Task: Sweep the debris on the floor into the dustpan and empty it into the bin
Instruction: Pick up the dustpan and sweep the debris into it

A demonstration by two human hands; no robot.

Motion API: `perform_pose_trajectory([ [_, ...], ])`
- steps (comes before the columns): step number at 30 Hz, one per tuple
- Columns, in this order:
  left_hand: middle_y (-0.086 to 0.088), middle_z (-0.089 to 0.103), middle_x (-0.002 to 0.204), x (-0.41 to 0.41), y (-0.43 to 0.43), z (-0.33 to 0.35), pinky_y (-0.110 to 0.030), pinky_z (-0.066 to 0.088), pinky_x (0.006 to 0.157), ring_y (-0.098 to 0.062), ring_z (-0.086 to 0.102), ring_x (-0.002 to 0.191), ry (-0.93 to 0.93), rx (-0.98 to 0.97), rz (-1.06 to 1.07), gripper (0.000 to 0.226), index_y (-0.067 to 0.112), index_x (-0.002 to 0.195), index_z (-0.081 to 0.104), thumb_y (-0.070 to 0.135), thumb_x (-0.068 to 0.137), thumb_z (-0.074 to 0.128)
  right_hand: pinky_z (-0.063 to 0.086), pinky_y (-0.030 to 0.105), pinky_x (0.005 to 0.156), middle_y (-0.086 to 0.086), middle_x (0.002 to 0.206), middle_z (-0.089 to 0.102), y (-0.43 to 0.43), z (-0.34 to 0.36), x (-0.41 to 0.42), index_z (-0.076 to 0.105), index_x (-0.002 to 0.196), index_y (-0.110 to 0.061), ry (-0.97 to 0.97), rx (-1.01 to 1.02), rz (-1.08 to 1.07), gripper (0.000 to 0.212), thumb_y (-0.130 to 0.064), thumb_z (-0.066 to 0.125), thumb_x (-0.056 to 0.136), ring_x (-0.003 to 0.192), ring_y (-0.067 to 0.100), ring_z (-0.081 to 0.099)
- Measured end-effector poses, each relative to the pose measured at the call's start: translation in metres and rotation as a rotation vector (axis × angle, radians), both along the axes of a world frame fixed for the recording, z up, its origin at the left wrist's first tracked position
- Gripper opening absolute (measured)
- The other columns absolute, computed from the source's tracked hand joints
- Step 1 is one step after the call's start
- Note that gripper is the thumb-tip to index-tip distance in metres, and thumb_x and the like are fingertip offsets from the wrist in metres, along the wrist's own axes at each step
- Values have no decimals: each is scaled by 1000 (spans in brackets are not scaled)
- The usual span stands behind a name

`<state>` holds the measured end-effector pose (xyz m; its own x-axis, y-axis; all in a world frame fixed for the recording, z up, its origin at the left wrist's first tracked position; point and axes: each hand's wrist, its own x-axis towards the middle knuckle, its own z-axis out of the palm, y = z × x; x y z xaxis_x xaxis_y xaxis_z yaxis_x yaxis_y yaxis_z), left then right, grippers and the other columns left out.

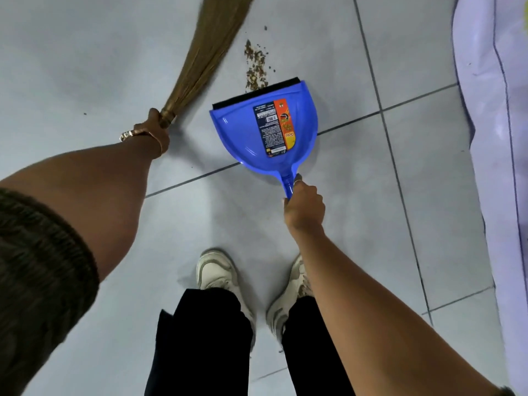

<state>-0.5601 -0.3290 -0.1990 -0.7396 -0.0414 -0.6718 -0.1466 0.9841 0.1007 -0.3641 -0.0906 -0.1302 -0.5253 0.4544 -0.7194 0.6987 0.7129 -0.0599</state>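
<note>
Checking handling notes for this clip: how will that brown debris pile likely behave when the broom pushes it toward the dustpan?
The debris looks like small loose flakes, so it probably scatters rather than moving as one; stray bits already lie apart. It seems light and may skip over the dustpan lip. The broom bristles look long and floppy, so some flakes likely slip through.

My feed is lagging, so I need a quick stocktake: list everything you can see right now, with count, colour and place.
Plastic dustpan with black rubber lip: one, blue, on the floor at centre, a printed label inside.
Pile of crumbly debris: one, brown, on the floor just beyond the lip.
Soft grass broom: one, tan, upper left.
Tiled floor: pale grey, dark grout lines.
Draped sheet: one, pale lilac, right edge.
Shoes: two, off-white, bottom centre.
Left hand: grips the broom.
Right hand: grips the dustpan handle.
</note>
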Motion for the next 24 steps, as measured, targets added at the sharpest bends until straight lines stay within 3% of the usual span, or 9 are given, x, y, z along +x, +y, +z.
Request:
perform_pose_trajectory([
  [3, -29, 51, 100, -4, -5, 16, -47, 45, 83, -45, 55, 95, -41, -31, -90, 26, 12, 116, 37, 23, 93, 44, 49, 40, 92, 15, 124, 59, 4, 4, -1, 39, 141, -11, -6, 7, 4, 49, -12, 56, 95, 115, 35, 59],
  [10, -29, 53, 94, 0, -26, 62, -47, 46, 74, -47, 55, 94, -126, -181, -420, 27, 15, 120, 37, 19, 94, 46, 50, 39, 87, 16, 119, 61, 15, 12, 3, 49, 128, -9, 7, 25, -43, 38, -6, 60, 91, 110, 37, 61],
  [12, -28, 53, 97, 9, -34, 69, -45, 46, 70, -46, 55, 93, -137, -166, -438, 27, 17, 120, 37, 20, 94, 45, 50, 40, 87, 18, 118, 61, 21, 12, 9, 49, 128, -10, 7, 27, -48, 39, -6, 60, 91, 110, 39, 60],
  [19, -10, 41, 73, 59, -68, 72, -41, 43, 64, -33, 47, 71, -98, -19, -433, 16, 21, 106, 37, 16, 93, 45, 50, 41, 89, 20, 121, 60, 35, 1, 33, 42, 138, -11, 8, -5, -91, 54, -11, 65, 89, 111, 41, 60],
  [24, -18, 46, 75, 61, -76, 73, -39, 36, 59, -34, 48, 65, 62, 65, -355, 20, 20, 104, 38, 10, 90, 48, 50, 41, 90, 18, 122, 61, 34, 2, 37, 43, 136, -10, 18, -31, -144, 56, -11, 69, 86, 112, 40, 60],
])
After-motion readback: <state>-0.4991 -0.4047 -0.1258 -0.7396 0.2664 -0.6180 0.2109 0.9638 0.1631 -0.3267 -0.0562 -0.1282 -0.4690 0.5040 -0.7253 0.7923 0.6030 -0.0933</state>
